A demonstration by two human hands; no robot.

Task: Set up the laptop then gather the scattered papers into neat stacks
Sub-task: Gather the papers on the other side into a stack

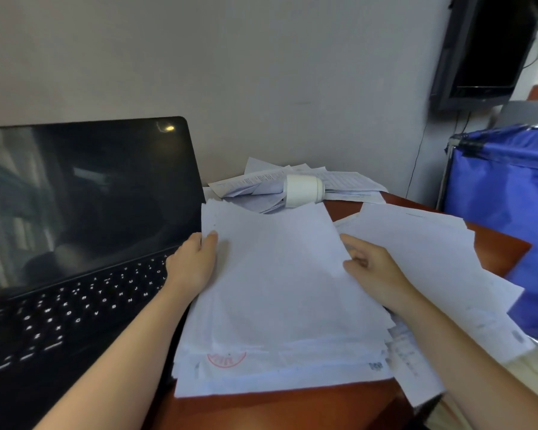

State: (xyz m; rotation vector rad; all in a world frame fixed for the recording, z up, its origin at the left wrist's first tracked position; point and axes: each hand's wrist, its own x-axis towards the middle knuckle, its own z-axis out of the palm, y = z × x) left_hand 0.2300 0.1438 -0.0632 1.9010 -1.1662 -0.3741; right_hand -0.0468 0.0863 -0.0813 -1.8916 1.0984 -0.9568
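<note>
White papers (pixel 277 290) lie in a stack on the brown table (pixel 292 408), just right of the open laptop (pixel 75 243). The left hand (pixel 193 262) pinches the stack's left edge, thumb on top. The right hand (pixel 373 274) holds its right edge with curled fingers. Loose sheets (pixel 432 259) lie further right, and a white bottle (pixel 303 189) lies at the far side.
</note>
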